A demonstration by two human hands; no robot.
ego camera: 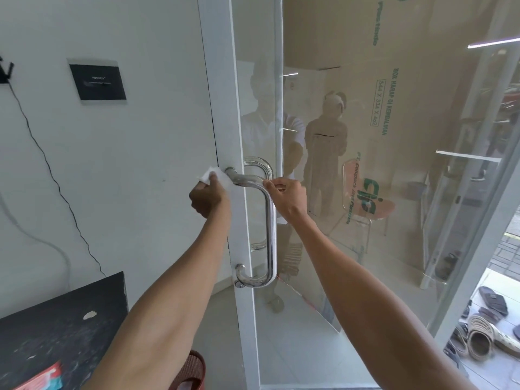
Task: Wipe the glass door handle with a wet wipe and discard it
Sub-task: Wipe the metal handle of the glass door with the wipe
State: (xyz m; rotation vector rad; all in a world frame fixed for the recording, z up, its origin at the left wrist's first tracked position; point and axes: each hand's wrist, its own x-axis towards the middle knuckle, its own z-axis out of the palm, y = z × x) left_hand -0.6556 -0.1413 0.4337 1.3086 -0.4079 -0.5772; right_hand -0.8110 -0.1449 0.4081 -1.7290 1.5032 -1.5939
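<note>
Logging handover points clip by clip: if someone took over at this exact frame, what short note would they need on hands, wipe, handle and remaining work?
Left hand: holds the wet wipe, pressed at the top mount of the handle.
Right hand: pinches the handle's upper bend, steadying the glass door.
Done: wiping is under way at the top; how much is clean cannot be told.
Left: likely the upright bar and lower bend, then discard the wipe, perhaps in the reddish basket below.

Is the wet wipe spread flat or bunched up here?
Bunched: the left hand pinches the wet wipe as a small wad against the handle top.
</note>
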